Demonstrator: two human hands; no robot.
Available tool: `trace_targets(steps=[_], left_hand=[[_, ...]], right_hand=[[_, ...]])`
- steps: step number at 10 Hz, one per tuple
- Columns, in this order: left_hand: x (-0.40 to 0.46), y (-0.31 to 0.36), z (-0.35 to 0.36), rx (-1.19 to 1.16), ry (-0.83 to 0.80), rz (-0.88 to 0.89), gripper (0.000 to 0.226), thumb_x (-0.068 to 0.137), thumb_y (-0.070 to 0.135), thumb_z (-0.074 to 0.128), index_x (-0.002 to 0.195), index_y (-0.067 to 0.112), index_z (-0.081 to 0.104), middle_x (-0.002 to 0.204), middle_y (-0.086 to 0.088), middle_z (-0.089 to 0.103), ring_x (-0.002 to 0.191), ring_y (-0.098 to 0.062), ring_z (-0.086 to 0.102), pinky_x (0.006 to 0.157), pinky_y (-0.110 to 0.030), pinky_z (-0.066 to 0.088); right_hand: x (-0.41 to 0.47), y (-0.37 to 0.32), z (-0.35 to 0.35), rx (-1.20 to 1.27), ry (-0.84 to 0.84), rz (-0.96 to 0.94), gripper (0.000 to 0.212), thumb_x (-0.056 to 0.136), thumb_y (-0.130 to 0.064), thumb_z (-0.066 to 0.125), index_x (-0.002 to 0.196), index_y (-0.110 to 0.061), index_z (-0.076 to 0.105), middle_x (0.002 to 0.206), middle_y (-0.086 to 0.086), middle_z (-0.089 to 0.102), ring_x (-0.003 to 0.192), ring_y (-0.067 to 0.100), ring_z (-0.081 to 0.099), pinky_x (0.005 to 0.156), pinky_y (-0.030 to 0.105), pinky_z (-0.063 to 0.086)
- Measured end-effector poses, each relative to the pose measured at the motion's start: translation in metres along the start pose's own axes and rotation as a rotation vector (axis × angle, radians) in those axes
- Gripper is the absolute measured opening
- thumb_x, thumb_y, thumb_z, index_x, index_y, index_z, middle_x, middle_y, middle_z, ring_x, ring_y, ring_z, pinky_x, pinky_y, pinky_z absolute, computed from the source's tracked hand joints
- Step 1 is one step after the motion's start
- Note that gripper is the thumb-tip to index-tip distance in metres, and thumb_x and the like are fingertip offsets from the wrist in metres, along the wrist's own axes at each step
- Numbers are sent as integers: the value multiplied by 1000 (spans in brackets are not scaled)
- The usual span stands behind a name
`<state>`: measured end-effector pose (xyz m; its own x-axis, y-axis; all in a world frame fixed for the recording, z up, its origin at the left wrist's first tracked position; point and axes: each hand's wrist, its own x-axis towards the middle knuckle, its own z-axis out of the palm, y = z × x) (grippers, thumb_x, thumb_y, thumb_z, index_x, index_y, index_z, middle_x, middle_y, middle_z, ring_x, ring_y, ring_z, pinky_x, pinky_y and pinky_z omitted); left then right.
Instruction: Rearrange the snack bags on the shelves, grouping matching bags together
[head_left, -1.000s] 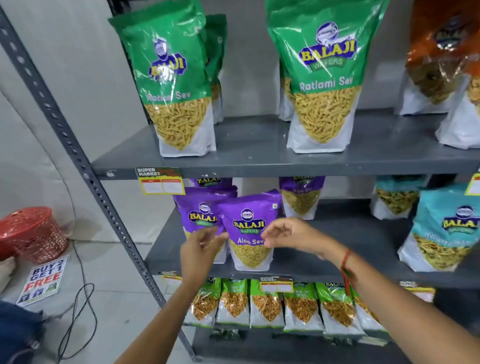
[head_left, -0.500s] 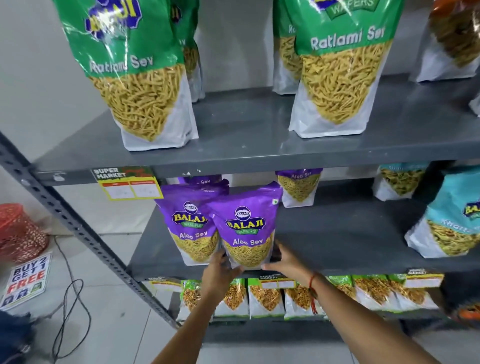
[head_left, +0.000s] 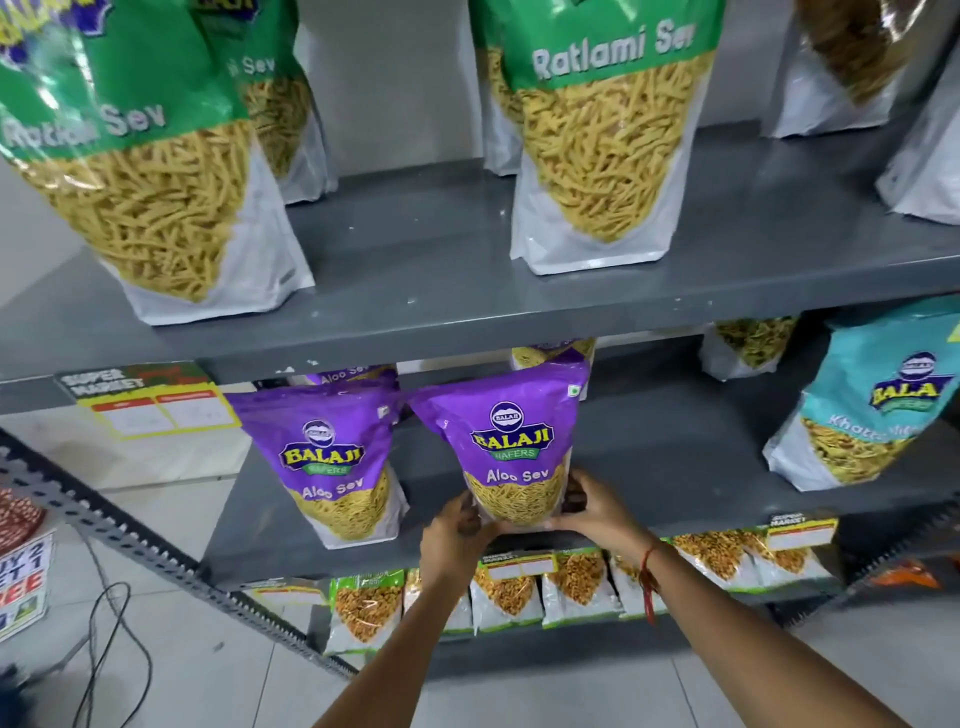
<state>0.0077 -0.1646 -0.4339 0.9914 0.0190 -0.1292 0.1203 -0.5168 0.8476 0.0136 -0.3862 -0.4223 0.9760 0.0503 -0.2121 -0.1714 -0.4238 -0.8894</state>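
A purple Aloo Sev bag (head_left: 511, 436) stands upright at the front of the middle shelf (head_left: 675, 457). My left hand (head_left: 457, 535) grips its bottom left corner and my right hand (head_left: 592, 506) grips its bottom right corner. A second purple Aloo Sev bag (head_left: 332, 457) stands just to its left, apart from it. More purple bags show behind them, partly hidden. Two large green Ratlami Sev bags (head_left: 140, 171) (head_left: 602, 135) stand on the upper shelf (head_left: 415, 260), with others behind. A teal bag (head_left: 867, 405) stands at the middle shelf's right.
Small green snack packs (head_left: 369, 608) line the bottom shelf. Price tags (head_left: 150, 405) hang on the shelf edges. A slotted metal upright (head_left: 130, 545) runs diagonally at left. On the floor lie a black cable (head_left: 109, 649), a promo sign (head_left: 26, 582) and a red basket (head_left: 15, 514).
Both hands dropped from the bag's top to its bottom corners and now hold it. The held bag has shifted right, away from its purple neighbour. The camera moved closer.
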Motion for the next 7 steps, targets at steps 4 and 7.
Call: trace_targets(steps=[4, 7], left_hand=[[-2, 39, 86, 32, 5, 55, 37, 71, 48, 71, 105, 35, 64, 81, 8, 76, 75, -5, 72, 66, -37, 59], [-11, 47, 88, -89, -35, 1, 50, 77, 27, 79, 122, 28, 57, 92, 18, 73, 87, 4, 70, 71, -15, 56]], right_hand=[[-4, 48, -87, -40, -8, 13, 73, 59, -33, 87, 123, -22, 55, 112, -3, 71, 101, 10, 66, 84, 23, 53], [-11, 50, -86, 16, -42, -47, 74, 62, -22, 87, 123, -27, 45, 114, -7, 63, 109, 16, 62, 82, 21, 51]])
